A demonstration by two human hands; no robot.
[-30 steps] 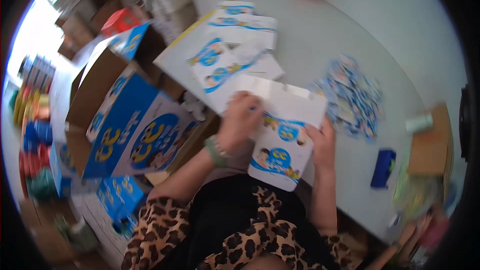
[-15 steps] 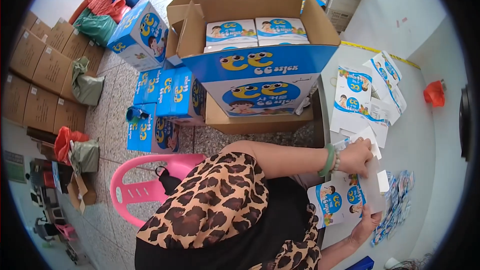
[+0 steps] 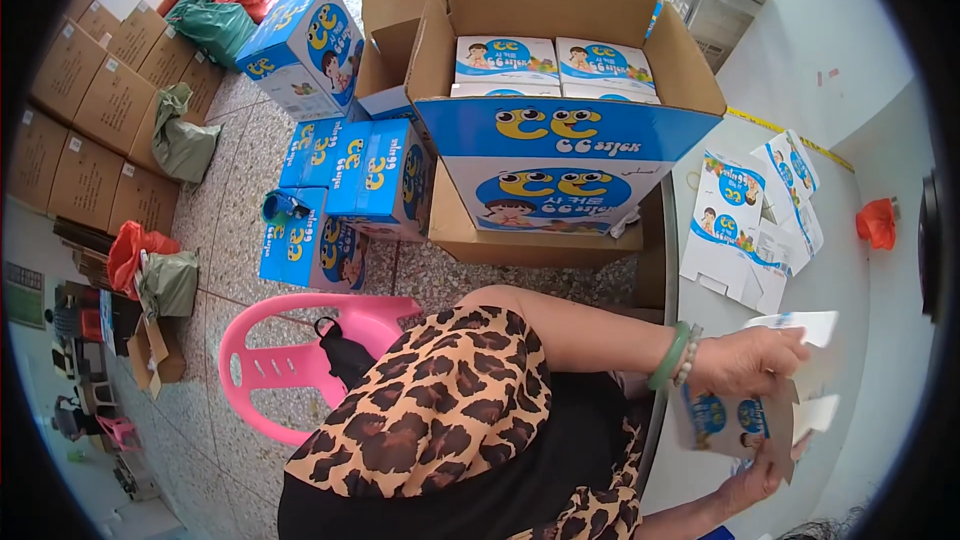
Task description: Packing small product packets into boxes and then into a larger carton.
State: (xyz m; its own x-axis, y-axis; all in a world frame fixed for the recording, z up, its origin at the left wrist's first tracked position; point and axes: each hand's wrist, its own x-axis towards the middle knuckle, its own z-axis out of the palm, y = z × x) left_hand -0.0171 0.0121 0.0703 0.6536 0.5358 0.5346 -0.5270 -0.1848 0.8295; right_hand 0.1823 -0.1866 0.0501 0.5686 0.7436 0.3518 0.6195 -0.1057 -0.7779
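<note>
A small white and blue printed carton [image 3: 710,418], partly opened up with white flaps sticking out, is held over the table by both hands. My left hand [image 3: 750,358], with a green bangle and a beaded bracelet at the wrist, grips its upper edge with bent fingers. Lower down, my right hand [image 3: 755,485] pinches the carton's bottom edge between thumb and fingers. The carton is tilted and smeared by motion, and its inside is hidden from this view. Beyond the left hand, several flattened cartons [image 3: 722,210] lie overlapping on the white table [image 3: 690,315].
A large open cardboard box [image 3: 565,130] filled with small cartons stands left of the table. Blue boxes [image 3: 365,180] and a pink chair [image 3: 262,370] are on the speckled floor. Stacked brown boxes [image 3: 110,105] line the far left. A red bag [image 3: 877,224] hangs on the wall.
Both hands have moved right and slightly down with the carton, which has turned and tilted. The pile of small packets seen before is now hidden behind it. The whole view has shifted a little.
</note>
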